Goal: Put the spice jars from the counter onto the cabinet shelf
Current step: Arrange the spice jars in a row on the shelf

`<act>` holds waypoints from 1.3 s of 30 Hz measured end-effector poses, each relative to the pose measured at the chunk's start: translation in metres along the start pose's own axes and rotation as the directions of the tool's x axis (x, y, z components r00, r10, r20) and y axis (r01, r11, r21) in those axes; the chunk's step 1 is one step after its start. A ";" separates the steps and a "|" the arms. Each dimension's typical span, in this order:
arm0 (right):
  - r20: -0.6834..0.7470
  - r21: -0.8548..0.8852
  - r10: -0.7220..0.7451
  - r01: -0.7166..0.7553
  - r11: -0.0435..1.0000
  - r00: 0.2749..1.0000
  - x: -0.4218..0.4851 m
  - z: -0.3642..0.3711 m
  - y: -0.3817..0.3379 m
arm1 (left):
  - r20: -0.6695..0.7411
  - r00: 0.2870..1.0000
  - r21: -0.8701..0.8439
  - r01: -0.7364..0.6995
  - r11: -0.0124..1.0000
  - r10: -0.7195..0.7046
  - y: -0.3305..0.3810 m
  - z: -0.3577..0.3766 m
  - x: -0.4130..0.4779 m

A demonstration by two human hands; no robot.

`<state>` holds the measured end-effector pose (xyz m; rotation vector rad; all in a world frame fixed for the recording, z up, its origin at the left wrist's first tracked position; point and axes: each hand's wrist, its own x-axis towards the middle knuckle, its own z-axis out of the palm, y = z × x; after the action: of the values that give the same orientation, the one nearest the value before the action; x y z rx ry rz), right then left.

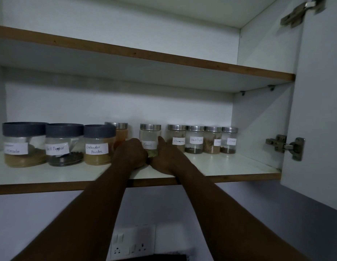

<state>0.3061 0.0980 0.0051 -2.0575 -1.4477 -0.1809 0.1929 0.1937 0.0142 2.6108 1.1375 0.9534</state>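
Apparently the left hand (130, 153) and right hand (165, 160) both clasp the fennel jar (150, 135) low down. Likely glass: rigid, slick, breakable. Best held by its sides.

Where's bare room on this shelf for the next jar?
Bare patch: right end of the shelf, between the last steel-lidded jar and the cabinet wall. The front strip before the right-hand jars is free too. Crowded: dark-lidded jars through the fennel jar, gripped by left hand and right hand.
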 end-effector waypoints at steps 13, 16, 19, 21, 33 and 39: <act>0.030 -0.024 0.068 -0.067 0.997 0.997 0.004 -0.001 0.004 | 0.208 0.964 0.133 -0.197 0.971 0.167 0.005 0.008 0.012; 0.049 0.000 0.099 -0.099 0.995 0.994 0.006 -0.002 0.006 | 0.290 0.939 0.140 -0.232 0.962 0.184 0.010 0.009 0.019; 0.054 -0.009 0.111 -0.111 0.994 0.992 0.009 -0.001 0.008 | 0.360 0.916 0.167 -0.247 0.954 0.174 0.013 0.009 0.024; 0.067 -0.025 0.114 -0.112 0.993 0.991 0.011 0.000 0.009 | 0.391 0.906 0.179 -0.246 0.952 0.161 0.013 0.011 0.028; 0.115 -0.076 0.133 -0.125 0.989 0.984 0.015 -0.001 0.008 | 0.328 0.923 0.234 -0.286 0.929 0.201 0.012 0.012 0.025; 0.110 -0.061 0.137 -0.131 0.990 0.984 0.016 -0.001 0.009 | 0.328 0.923 0.248 -0.289 0.925 0.200 0.011 0.013 0.025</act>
<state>0.3202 0.1086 0.0091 -2.2322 -1.3778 -0.0477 0.2208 0.2049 0.0202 3.0587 0.9482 0.4205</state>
